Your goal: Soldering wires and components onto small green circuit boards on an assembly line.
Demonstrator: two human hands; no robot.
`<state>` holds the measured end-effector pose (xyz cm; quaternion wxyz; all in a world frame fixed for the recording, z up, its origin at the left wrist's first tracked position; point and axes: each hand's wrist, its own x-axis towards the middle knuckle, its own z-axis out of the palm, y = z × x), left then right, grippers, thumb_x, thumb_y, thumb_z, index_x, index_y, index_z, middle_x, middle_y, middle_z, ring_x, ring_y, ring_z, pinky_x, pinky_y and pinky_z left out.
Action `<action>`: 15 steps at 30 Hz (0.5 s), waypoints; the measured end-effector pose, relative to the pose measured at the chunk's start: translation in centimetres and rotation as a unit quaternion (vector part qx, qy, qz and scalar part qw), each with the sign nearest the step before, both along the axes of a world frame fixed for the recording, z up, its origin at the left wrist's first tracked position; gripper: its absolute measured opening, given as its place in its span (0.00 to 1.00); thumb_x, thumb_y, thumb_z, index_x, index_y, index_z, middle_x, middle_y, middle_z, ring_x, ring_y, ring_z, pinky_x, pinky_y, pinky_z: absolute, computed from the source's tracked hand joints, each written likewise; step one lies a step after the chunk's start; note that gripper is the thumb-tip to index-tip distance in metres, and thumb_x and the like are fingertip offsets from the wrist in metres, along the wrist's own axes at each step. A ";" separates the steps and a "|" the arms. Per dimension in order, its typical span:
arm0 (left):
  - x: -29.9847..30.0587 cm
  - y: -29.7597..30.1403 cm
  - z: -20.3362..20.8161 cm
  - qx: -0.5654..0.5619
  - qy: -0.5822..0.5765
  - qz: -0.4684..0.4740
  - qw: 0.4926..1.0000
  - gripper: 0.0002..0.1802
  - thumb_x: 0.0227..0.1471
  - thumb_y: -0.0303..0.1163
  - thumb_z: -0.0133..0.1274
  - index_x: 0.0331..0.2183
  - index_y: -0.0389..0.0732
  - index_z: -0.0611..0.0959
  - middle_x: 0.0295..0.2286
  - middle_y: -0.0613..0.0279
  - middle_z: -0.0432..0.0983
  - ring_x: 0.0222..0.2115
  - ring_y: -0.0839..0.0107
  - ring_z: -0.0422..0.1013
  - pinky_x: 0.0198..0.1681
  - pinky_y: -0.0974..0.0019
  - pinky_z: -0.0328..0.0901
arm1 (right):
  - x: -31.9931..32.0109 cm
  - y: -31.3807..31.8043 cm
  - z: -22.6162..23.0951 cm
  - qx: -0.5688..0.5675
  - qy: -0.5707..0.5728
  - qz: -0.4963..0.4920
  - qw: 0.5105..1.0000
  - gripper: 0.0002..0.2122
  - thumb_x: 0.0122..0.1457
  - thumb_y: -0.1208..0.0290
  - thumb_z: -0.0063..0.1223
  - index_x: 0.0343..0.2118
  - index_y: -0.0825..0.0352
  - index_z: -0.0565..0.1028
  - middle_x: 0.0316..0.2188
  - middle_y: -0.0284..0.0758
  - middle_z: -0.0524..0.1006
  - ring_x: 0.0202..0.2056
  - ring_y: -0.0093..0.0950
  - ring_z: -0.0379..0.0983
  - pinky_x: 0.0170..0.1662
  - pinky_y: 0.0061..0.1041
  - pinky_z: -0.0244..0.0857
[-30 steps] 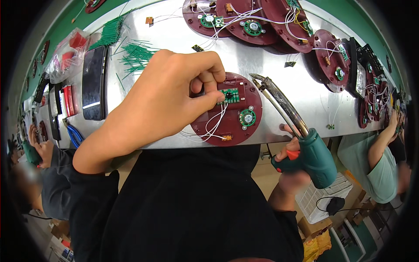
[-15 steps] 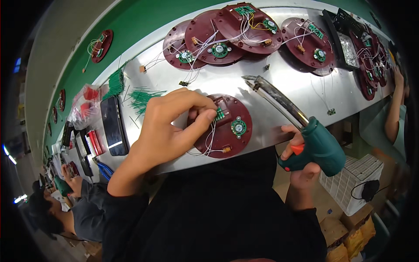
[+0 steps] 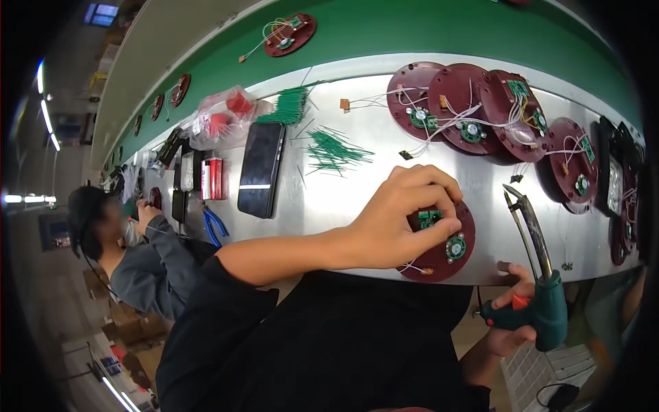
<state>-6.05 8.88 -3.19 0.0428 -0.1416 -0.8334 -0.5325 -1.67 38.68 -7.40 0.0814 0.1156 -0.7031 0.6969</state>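
Arching over the maroon disc (image 3: 445,266) just right of the frame's centre, my left hand (image 3: 392,223) has its thumb and index finger bent toward each other above the green circuit board (image 3: 429,218); whether they pinch anything I cannot tell, because the hand hides part of what lies below. The disc lies flat near the close edge of the metal table (image 3: 288,230), probably so that I look down on the board and the round speaker (image 3: 456,248) without stretching. My right hand (image 3: 508,340), at lower right, wraps the grip of the soldering gun (image 3: 550,312), fingers near the red trigger (image 3: 520,302), its long tip pointing up the frame; I take this angle to keep the tip clear of my left fingers. At upper right, other discs (image 3: 453,93) overlap, parts facing up, which seems to save room and spare their white wires (image 3: 463,118). Loose green strips (image 3: 336,150) sit at upper centre beyond my forearm, likely within easy reach, while the phone (image 3: 261,168) and blue pliers (image 3: 215,225) lie left of centre, apart from the disc, presumably out of the way
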 end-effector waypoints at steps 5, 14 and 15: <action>0.3 0.1 -0.3 0.029 -0.016 0.018 0.999 0.07 0.53 0.27 0.69 0.31 0.42 0.85 0.43 0.61 0.85 0.43 0.66 0.77 0.53 0.61 0.63 | 0.2 0.4 1.8 0.124 -0.046 0.015 0.991 0.53 0.60 0.17 0.36 0.45 0.81 0.74 0.25 0.37 0.77 0.36 0.38 0.78 0.55 0.49 0.72; 0.1 -0.7 -1.1 0.024 -0.025 0.022 0.999 0.09 0.48 0.23 0.68 0.26 0.40 0.82 0.44 0.57 0.86 0.44 0.65 0.79 0.54 0.61 0.65 | -0.4 -0.8 1.8 0.104 -0.083 0.024 0.991 0.47 0.55 0.17 0.46 0.32 0.71 0.84 0.21 0.34 0.81 0.35 0.29 0.80 0.45 0.30 0.76; 0.1 -0.6 -1.2 0.023 -0.008 0.033 0.999 0.10 0.47 0.25 0.69 0.25 0.40 0.80 0.41 0.60 0.87 0.40 0.65 0.80 0.54 0.60 0.63 | -0.3 -0.5 1.5 0.107 -0.074 0.027 0.991 0.45 0.57 0.18 0.46 0.29 0.70 0.83 0.19 0.32 0.80 0.33 0.30 0.80 0.48 0.34 0.76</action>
